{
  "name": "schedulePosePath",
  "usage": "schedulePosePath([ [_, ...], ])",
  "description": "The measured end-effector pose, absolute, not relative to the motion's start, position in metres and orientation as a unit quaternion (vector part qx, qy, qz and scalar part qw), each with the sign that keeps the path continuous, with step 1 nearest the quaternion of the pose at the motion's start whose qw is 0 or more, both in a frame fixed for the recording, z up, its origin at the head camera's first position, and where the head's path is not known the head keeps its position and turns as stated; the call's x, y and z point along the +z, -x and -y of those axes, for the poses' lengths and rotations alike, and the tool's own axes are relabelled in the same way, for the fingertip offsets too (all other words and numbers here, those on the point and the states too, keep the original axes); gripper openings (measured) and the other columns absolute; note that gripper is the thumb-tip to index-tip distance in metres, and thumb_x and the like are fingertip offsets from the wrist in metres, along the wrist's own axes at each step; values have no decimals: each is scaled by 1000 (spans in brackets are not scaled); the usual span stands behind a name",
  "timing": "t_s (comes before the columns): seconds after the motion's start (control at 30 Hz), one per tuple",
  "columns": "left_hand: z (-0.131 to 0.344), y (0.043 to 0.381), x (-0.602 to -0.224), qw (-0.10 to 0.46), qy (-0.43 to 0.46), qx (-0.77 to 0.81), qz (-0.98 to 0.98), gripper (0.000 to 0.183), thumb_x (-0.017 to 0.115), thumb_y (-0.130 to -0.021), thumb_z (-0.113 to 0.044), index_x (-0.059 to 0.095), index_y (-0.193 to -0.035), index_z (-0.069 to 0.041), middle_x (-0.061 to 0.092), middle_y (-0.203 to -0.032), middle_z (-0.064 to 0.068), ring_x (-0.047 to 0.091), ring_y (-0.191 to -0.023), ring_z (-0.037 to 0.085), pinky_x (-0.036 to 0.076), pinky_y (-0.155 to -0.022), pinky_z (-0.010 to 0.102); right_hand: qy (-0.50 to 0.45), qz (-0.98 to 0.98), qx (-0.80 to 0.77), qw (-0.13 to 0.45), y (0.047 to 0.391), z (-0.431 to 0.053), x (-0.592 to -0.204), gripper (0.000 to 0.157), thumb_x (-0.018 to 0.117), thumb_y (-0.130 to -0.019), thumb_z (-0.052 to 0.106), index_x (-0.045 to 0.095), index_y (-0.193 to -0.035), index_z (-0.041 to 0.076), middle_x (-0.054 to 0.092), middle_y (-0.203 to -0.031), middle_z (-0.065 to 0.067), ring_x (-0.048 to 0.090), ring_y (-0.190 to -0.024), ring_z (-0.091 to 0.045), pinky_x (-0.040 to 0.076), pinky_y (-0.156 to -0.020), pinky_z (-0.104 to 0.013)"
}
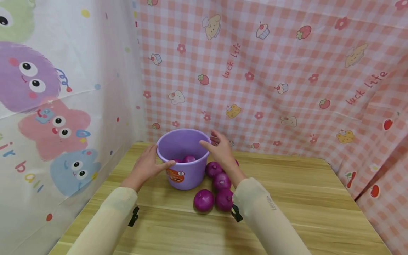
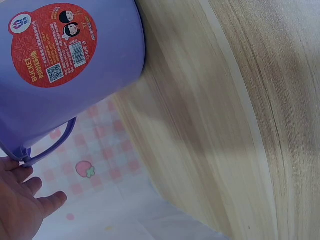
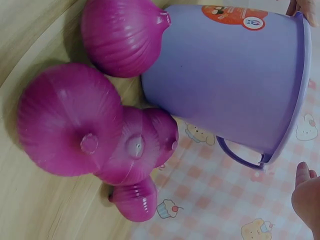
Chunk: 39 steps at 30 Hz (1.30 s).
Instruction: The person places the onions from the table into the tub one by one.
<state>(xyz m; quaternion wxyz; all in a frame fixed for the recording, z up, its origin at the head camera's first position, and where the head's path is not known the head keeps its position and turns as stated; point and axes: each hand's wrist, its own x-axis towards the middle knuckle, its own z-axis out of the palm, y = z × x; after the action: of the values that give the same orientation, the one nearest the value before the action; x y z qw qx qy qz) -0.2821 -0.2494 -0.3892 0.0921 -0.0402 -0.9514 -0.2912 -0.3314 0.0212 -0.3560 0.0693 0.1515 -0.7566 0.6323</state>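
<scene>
A purple bucket [image 1: 188, 175] stands upright on the table, with a red-orange sticker [image 2: 55, 45] on its front. Inside it, purple onions [image 1: 189, 159] show near the bottom. My left hand [image 1: 147, 165] is at the bucket's left side, its fingertips touching the rim by the handle [image 2: 57, 145] while the thumb sticks out apart. On the other side, my right hand [image 1: 221, 148] is held beside the rim with fingers spread; the right wrist view shows a gap between it and the bucket. Several more onions [image 3: 70, 120] lie on the table right of the bucket, partly hidden by my right arm.
The wooden table [image 1: 287, 198] has its far edge close behind the bucket. A pink checked curtain [image 1: 271, 71] hangs at the back and right, and a white cartoon-print curtain [image 1: 105, 106] hangs on the left.
</scene>
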Motion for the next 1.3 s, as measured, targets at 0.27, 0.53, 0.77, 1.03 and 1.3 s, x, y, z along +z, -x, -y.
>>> schedulePosePath([
  [0.27,248,282,-389,91,38,-292,951,117,62,-76,-79,20,-158,-6,28,-158,21,23,-145,42,23,-113,65,-148,753,637,73,332,-30,-359,74,79,-87,26,44,-148,4,49,-145,-19,52,-129,-36,47,-105,-37],
  [0.53,249,282,-389,91,39,-287,953,117,62,-77,-78,21,-158,-5,28,-158,21,23,-145,42,23,-113,65,-145,768,619,71,330,-38,-358,74,77,-88,31,44,-148,5,50,-145,-16,51,-130,-32,44,-108,-39],
  [0.77,249,283,-390,95,43,-291,951,117,62,-76,-79,21,-157,-5,30,-157,21,25,-144,42,24,-113,65,-144,770,617,74,329,-45,-358,73,77,-88,31,44,-148,4,49,-146,-17,51,-129,-32,44,-107,-38],
  [1.03,250,285,-392,92,40,-287,953,119,61,-75,-81,20,-158,-6,28,-158,22,23,-145,42,23,-114,64,-136,769,620,71,326,-50,-358,72,77,-88,29,44,-148,5,48,-147,-18,51,-130,-32,44,-107,-38],
  [1.3,250,284,-391,95,40,-287,952,119,62,-75,-80,21,-157,-4,29,-157,22,24,-144,43,23,-114,64,-130,768,622,75,327,-56,-362,71,78,-87,28,47,-147,6,50,-146,-16,52,-129,-31,45,-107,-36],
])
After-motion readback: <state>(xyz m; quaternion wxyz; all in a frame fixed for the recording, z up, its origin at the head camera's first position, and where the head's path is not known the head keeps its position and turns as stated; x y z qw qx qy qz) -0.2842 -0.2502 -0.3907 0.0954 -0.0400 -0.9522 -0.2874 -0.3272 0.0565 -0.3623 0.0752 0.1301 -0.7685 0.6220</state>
